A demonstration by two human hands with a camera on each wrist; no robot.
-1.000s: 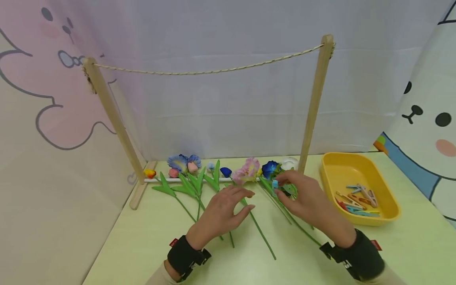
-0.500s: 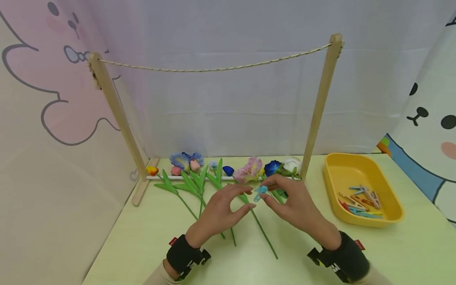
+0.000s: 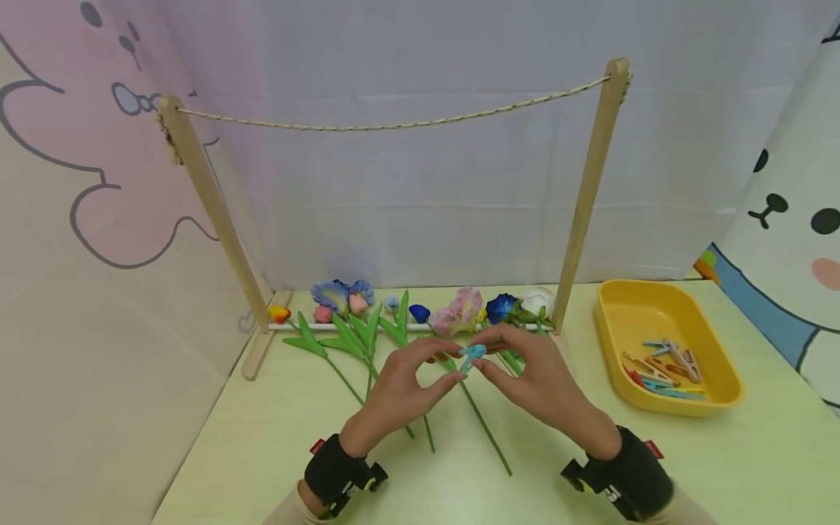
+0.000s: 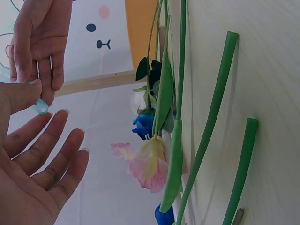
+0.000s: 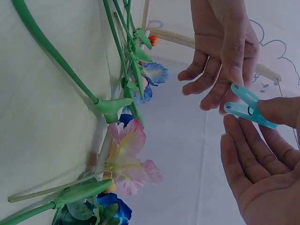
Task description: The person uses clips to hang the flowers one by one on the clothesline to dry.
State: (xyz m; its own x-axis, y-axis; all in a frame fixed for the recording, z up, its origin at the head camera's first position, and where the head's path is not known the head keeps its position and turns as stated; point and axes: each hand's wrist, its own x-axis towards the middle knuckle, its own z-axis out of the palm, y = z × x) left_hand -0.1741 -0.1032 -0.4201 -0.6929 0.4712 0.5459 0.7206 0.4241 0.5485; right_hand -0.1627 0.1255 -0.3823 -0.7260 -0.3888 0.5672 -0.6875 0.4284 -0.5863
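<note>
A light blue plastic clothespin [image 3: 472,354] is up in the air between both hands, over the table's middle. The right hand [image 3: 541,372] pinches its clamping end between thumb and fingers. From the other side the left hand [image 3: 400,386] has thumb and index finger at the two handle ends, the thumb touching one of them in the right wrist view, where the clothespin [image 5: 248,110] shows its spring. Below and behind the hands lie artificial flowers, among them a pink one [image 3: 457,311], a blue rose [image 3: 502,308] and a blue-purple one [image 3: 331,295]. Some stems are hidden by the hands.
A slack rope [image 3: 367,129] spans two wooden posts, left [image 3: 210,197] and right [image 3: 592,189], joined low down by a white rod [image 3: 413,327]. At the right stands a yellow basin [image 3: 613,350] with several clothespins [image 3: 663,368] inside.
The right hand has carried the blue clothespin left and away from the flowers to the left hand. The left thumb and index finger have closed in on its handles.
</note>
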